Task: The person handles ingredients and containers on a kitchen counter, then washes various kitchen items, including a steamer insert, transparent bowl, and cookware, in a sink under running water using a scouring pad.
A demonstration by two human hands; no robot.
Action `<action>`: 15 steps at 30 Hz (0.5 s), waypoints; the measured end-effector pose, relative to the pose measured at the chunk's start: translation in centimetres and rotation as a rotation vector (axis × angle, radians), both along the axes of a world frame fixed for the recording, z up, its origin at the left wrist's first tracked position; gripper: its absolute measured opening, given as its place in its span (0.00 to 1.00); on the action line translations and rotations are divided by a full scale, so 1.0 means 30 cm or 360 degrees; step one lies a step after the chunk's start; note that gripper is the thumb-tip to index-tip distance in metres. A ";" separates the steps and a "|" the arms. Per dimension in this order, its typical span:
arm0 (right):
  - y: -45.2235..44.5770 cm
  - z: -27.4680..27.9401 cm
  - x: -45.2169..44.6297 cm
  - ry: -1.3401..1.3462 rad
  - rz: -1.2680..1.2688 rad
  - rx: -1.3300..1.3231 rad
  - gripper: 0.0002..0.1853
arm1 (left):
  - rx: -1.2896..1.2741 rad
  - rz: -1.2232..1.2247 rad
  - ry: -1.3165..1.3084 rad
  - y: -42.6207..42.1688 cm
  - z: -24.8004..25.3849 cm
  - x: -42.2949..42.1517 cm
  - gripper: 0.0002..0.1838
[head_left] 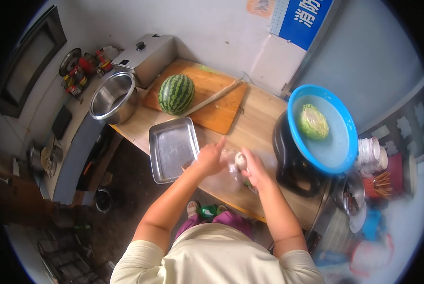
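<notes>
My right hand [253, 169] is closed round a small whitish, rounded thing [240, 161] that looks like a mushroom; its exact kind is unclear. Beside it, my left hand [210, 159] has its index finger stretched out, and its other fingers are partly hidden. A clear plastic bag [218, 183] lies under and between both hands at the table's front edge. Just left of my left hand is a rectangular metal tray [174, 147], with a small brownish bit near its right edge.
A watermelon [176, 94] and a long pale root or stalk [215, 97] lie on the wooden cutting board [221, 118]. A steel pot [112, 98] and metal box [148, 54] stand left. On the right, a blue basin [295, 142] of water holds a cabbage [313, 124], above a black appliance [287, 161].
</notes>
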State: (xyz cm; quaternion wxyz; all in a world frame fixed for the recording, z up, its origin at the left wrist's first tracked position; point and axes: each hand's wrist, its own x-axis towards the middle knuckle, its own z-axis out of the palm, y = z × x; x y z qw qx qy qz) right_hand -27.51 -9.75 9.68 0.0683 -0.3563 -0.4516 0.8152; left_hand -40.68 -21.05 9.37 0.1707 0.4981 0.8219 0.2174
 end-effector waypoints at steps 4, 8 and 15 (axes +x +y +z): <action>0.012 -0.029 -0.010 0.0092 -0.0174 0.0062 0.15 | -0.0370 0.0021 -0.0396 -0.015 -0.003 -0.010 0.17; 0.014 -0.089 -0.016 -0.0026 0.0051 0.0329 0.14 | 0.0123 0.0173 -0.0361 -0.091 -0.083 -0.020 0.12; -0.005 -0.185 -0.023 -0.0137 0.0168 0.1674 0.17 | 0.0853 0.0705 -0.1401 -0.163 -0.115 -0.040 0.04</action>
